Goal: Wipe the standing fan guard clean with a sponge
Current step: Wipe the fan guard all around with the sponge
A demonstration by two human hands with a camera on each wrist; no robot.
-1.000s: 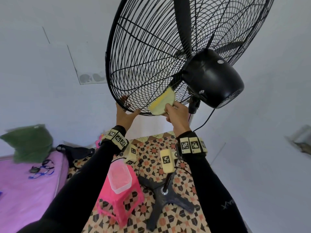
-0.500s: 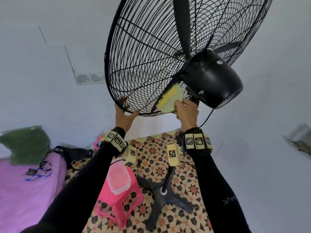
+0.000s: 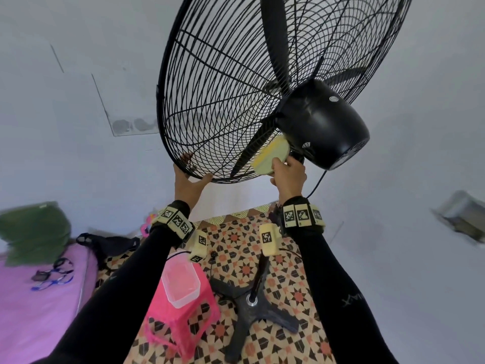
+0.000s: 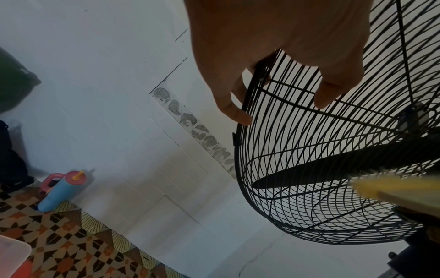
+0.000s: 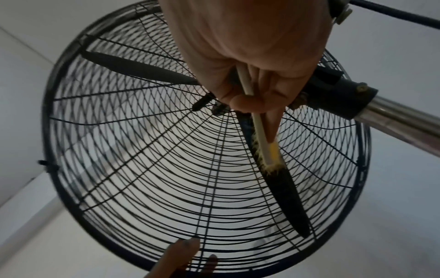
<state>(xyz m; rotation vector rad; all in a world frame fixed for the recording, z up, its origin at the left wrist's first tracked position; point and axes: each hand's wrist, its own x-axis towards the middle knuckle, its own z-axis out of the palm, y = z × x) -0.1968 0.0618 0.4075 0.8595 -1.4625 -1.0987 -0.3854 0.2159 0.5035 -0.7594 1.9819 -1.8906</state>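
The black wire fan guard (image 3: 223, 101) fills the top of the head view, with the black motor housing (image 3: 322, 122) behind it. My right hand (image 3: 287, 172) pinches a pale yellow sponge (image 3: 271, 156) and presses it on the rear guard wires just below the motor. In the right wrist view the sponge (image 5: 263, 143) lies edge-on against the guard (image 5: 166, 169). My left hand (image 3: 189, 179) grips the guard's lower rim, fingers on one side and thumb on the other; the left wrist view shows the fingers (image 4: 234, 111) curled over the rim (image 4: 240, 146).
The fan's cross base (image 3: 252, 308) and pole stand on patterned floor tiles. A pink stool (image 3: 183, 321) with a clear plastic tub (image 3: 179, 282) on it is beside the base. A pink bed (image 3: 31, 311) is at left, white walls all round, and a blue bottle (image 4: 60, 190) by the wall.
My right hand has slid the sponge up and to the right along the rear guard, from the lower rim to just under the motor. The left hand stays on the rim.
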